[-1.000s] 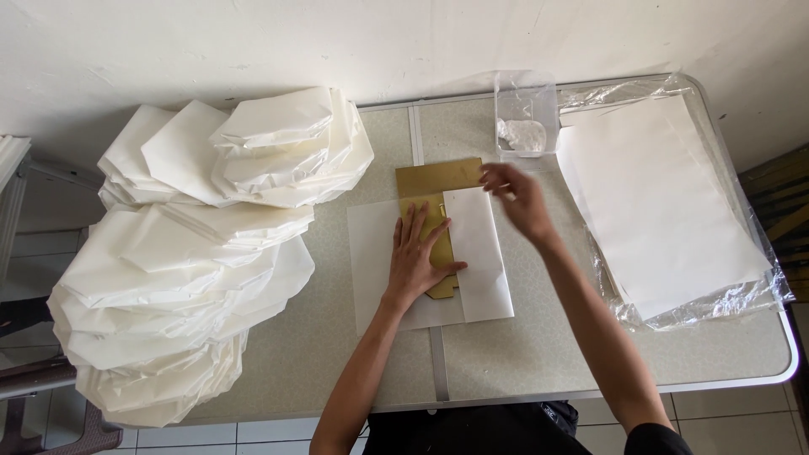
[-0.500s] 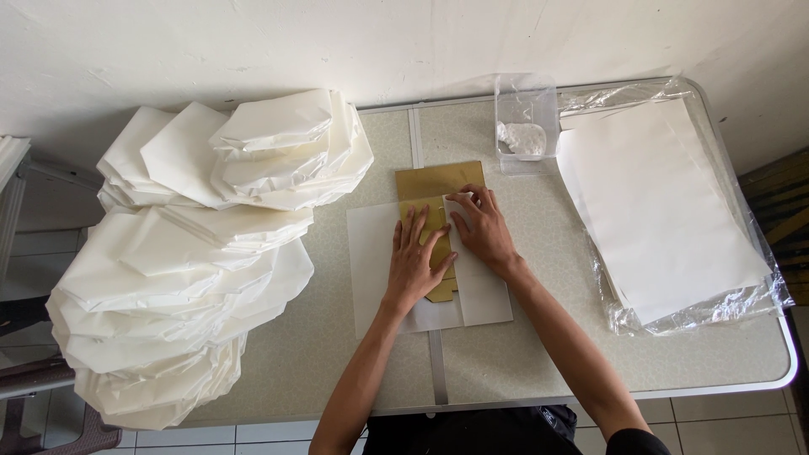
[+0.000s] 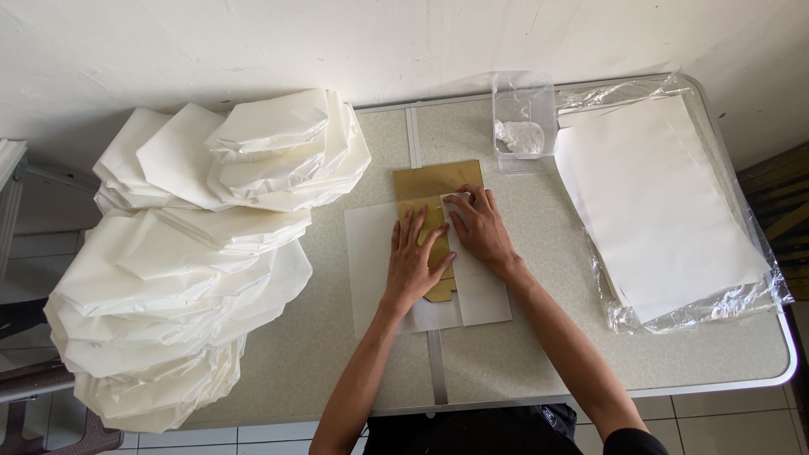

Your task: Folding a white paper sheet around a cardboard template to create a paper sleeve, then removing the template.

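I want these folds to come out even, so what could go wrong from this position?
The right hand is pressing a paper flap over the gold template; if the left hand lets the template slide on the white sheet, the crease may come out crooked. The leaning pile of folded papers overhangs the table edge and might slip if bumped. The clear tub stands close to the work and could get knocked.

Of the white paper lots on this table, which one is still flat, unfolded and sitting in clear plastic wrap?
The flat white sheet stack at the table's right end, on crinkled clear plastic wrap. The big left-hand piles are folded pieces, unwrapped.
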